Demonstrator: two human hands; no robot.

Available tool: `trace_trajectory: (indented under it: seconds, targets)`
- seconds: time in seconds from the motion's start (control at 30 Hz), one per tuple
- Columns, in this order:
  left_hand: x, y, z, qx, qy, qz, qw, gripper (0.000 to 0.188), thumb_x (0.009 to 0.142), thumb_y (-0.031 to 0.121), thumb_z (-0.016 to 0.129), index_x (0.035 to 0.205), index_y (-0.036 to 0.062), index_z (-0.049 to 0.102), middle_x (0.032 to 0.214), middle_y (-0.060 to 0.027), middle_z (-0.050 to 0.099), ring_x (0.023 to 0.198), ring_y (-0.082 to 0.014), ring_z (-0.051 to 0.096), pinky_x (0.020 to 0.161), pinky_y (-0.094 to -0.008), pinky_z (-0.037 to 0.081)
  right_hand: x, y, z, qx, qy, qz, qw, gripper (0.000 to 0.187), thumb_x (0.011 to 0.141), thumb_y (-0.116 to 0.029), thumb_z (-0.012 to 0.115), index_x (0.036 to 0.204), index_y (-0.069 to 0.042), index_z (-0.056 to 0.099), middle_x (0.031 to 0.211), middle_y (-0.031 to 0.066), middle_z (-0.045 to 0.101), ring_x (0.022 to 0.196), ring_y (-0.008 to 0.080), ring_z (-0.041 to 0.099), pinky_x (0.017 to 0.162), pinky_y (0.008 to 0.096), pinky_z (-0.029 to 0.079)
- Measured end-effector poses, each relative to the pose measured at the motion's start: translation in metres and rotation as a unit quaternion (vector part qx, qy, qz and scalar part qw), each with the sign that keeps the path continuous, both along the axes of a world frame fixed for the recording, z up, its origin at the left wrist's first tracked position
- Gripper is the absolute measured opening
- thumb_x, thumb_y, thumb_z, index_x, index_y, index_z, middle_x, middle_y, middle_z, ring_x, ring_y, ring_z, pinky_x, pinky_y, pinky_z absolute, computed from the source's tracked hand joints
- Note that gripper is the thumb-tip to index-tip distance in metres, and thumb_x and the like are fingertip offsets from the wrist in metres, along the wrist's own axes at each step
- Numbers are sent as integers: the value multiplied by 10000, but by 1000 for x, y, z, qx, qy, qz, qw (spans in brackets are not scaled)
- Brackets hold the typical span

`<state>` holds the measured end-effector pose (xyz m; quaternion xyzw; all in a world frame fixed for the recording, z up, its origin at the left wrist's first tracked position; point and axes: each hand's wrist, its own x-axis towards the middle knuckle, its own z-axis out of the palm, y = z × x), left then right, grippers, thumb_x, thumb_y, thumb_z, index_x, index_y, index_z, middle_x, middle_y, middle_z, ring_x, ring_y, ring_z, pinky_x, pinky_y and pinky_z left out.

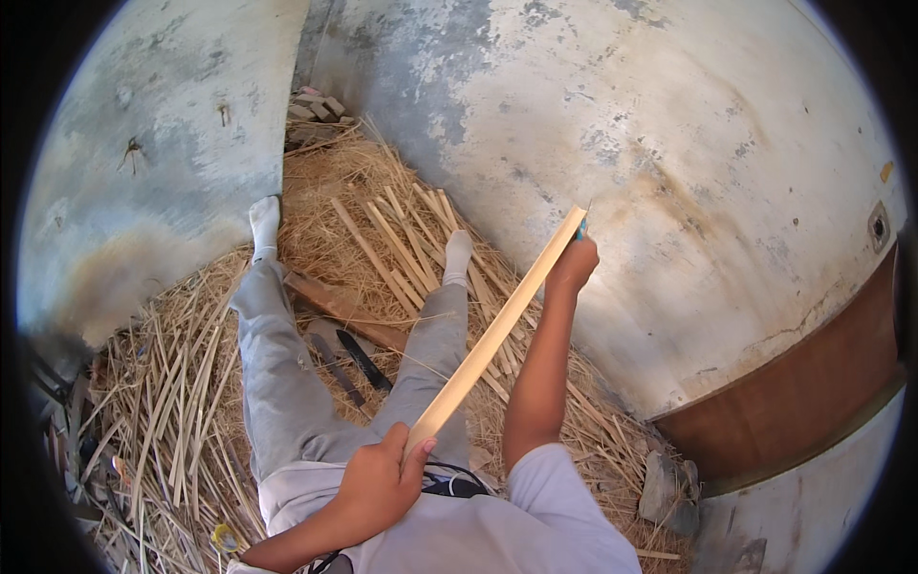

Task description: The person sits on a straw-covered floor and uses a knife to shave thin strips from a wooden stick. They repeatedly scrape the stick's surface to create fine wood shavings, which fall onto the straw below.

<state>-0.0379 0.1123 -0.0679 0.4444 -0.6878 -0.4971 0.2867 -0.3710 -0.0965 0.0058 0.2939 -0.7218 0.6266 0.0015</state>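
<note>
A long pale split-bamboo strip (499, 330) slants across in front of me, from my lap up to the far right. My left hand (381, 478) is closed around its near end, thumb lying along the strip. At its far end, my right hand (574, 263) is closed on a blue-handled tool (581, 229), mostly hidden by the fingers and the strip. A thin tip shows just past the strip's end; whether it is a blade I cannot tell. Between my outstretched legs lie a black-handled knife (363, 361) and a dull, flat blade (337, 371).
Several cut strips (397, 239) lie on shavings past my feet. A brown wooden board (346, 311) lies across between my legs. Thin slivers (191, 383) are heaped at left. Worn walls (669, 191) close in, and a stone block (669, 493) sits at lower right.
</note>
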Motion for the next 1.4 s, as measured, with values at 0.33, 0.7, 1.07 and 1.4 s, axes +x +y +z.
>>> trace_trajectory:
  seconds: [0.33, 0.7, 1.07, 1.4]
  targets:
    - [6, -18, 12, -14, 1, 60, 998, 342, 1027, 313, 572, 901, 4, 494, 624, -264, 575, 596, -485, 599, 531, -520, 442, 98, 107, -76, 19, 441, 176, 880, 350, 1023, -191, 530, 721, -44, 628, 555, 142, 559, 485, 330, 585, 485, 450, 435]
    - [-1, -24, 7, -37, 19, 86, 995, 361, 1045, 323, 547, 888, 1, 496, 614, -242, 566, 574, -462, 587, 523, -504, 423, 111, 74, -80, -31, 405, 172, 897, 344, 1029, -166, 512, 726, -36, 612, 523, 133, 544, 425, 327, 555, 426, 431, 418]
    - [-4, -25, -7, -70, 33, 112, 991, 349, 1044, 299, 556, 868, 1, 509, 609, -214, 567, 542, -410, 577, 519, -472, 423, 73, -31, -44, -3, 64, 164, 984, 526, 1083, -324, 392, 773, -8, 676, 636, 161, 653, 558, 355, 644, 544, 443, 510]
    - [13, -34, -16, -40, 47, 131, 990, 340, 1032, 279, 598, 846, 3, 533, 545, -136, 501, 460, -206, 477, 474, -365, 385, 44, -19, 25, 74, 201, 114, 970, 369, 1011, -232, 537, 762, 7, 670, 676, 221, 654, 629, 367, 665, 586, 470, 490]
